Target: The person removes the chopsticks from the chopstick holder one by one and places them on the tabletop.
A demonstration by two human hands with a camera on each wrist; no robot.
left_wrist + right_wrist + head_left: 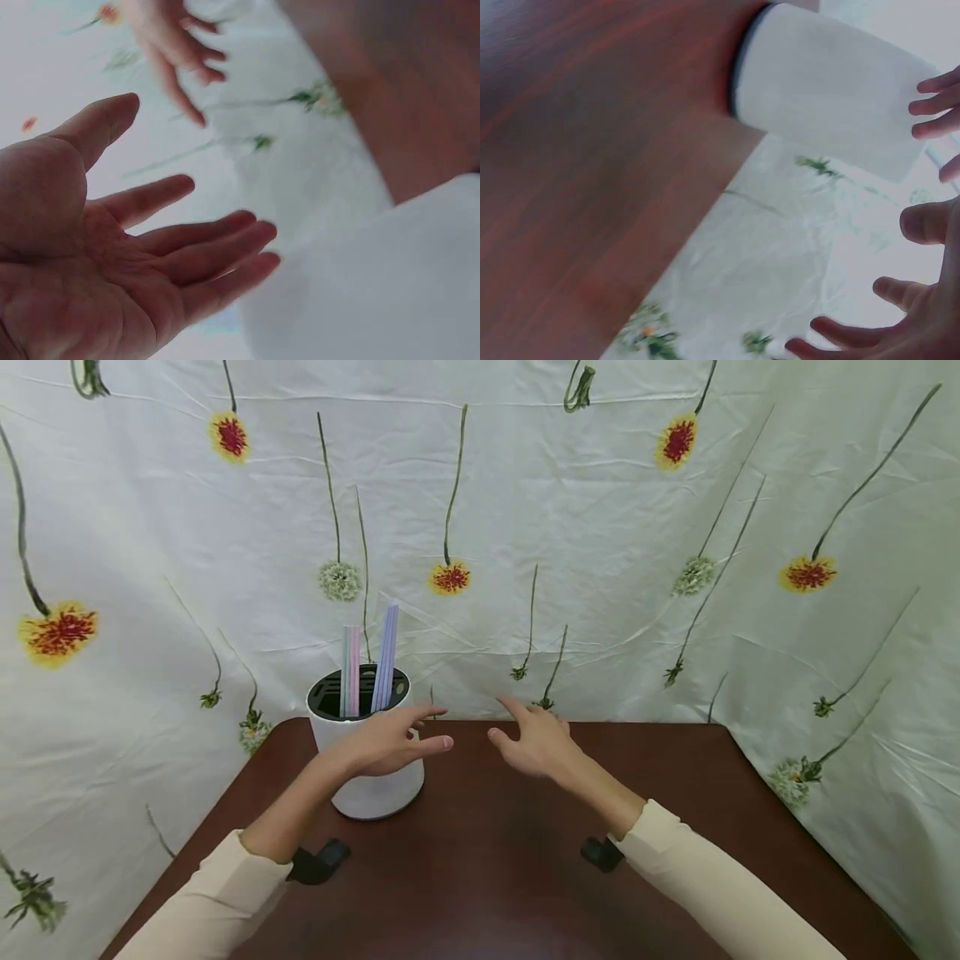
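My left hand hovers in front of a white holder with a dark slotted top, its fingers stretched toward the middle and nothing in them. In the left wrist view the palm of that left hand shows with fingers spread. To its right, my right hand is held in the air over the table's back part, fingers extended and apart, also holding nothing. Pale green and pink sticks and purple sticks stand upright in the holder. The white holder fills the upper part of the right wrist view.
The dark reddish-brown table reaches back to a white cloth printed with flowers, which hangs behind it and at both sides. Black wrist devices show under the cream sleeves.
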